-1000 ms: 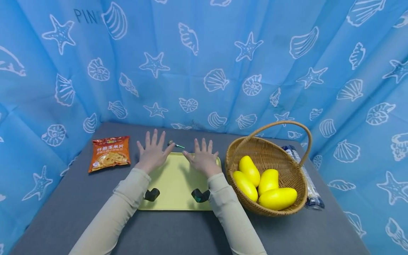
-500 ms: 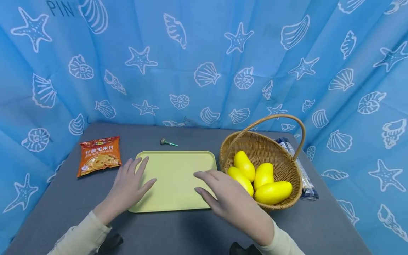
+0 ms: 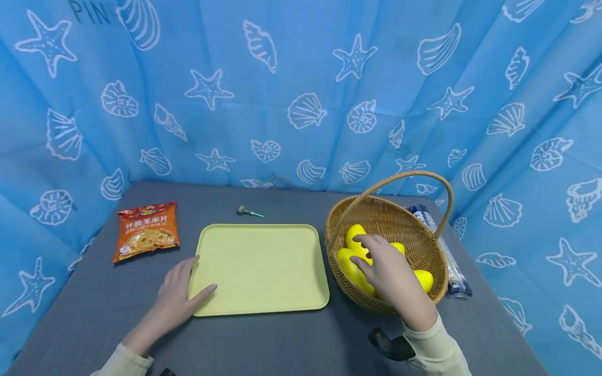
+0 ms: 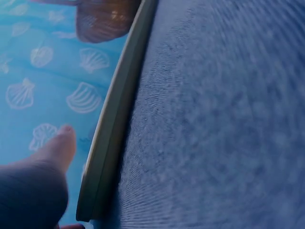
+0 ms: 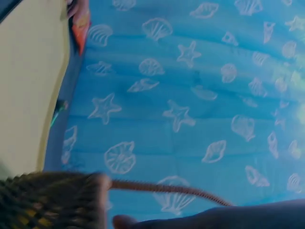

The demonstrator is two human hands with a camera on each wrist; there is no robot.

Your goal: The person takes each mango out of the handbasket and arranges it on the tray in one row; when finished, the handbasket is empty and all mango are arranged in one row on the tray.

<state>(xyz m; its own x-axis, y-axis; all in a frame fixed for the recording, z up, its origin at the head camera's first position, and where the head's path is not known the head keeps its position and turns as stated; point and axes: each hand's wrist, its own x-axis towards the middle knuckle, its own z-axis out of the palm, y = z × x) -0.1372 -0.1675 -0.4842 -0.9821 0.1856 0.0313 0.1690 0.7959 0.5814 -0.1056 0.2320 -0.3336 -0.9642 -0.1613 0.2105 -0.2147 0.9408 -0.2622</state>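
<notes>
In the head view, my left hand point(image 3: 176, 292) is at the left edge of a pale yellow tray point(image 3: 261, 266), fingers at the rim and thumb over the surface. The left wrist view has the thumb point(image 4: 59, 145) beside the tray's edge point(image 4: 107, 124). My right hand point(image 3: 395, 271) is over a wicker basket point(image 3: 418, 219), fingers bent and thumb apart, above several yellow mangoes point(image 3: 350, 269). It partly covers them, and no grip on a mango shows. The right wrist view catches the basket's rim point(image 5: 102, 200) and the right thumb point(image 5: 125, 221).
An orange snack bag point(image 3: 148, 232) lies left of the tray. A small green-stemmed lollipop-like item point(image 3: 249, 211) is behind it. A blue-and-white packet point(image 3: 453, 266) lies right of the basket, partly hidden. The basket's tall handle point(image 3: 409, 173) arches upward. A blue curtain point(image 3: 282, 68) hangs behind.
Both hands were spread over the tray, then drew apart. The left hand moved to the tray's left edge; the right went rightward to above the mangoes in the basket.
</notes>
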